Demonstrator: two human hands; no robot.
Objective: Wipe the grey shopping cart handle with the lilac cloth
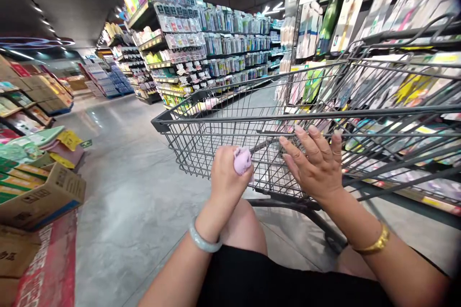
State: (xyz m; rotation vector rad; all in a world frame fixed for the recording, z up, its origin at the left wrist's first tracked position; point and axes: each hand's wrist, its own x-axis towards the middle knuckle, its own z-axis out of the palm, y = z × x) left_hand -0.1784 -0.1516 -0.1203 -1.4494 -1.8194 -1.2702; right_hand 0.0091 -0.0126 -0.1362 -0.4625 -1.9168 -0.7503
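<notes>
In my left hand [226, 172], closed in a fist, is a crumpled lavender cloth [242, 160], part of which sticks out by the thumb. What the fist hides of it I cannot see. My right hand [317, 165] is spread open, palm down and fingers up, in front of the side of a dark wire shopping cart [216, 121]. Nothing shows in its grip, and whether the fingertips touch the wire I cannot tell. The cart's basket stretches across the view just beyond both hands.
To the right, shelves of packaged goods [347, 21] stand close behind the cart. Another stocked shelf unit [234, 43] rises across the aisle. Cardboard boxes [46, 196] sit at the left on a red base. Grey floor [122, 177] lies between them and the cart.
</notes>
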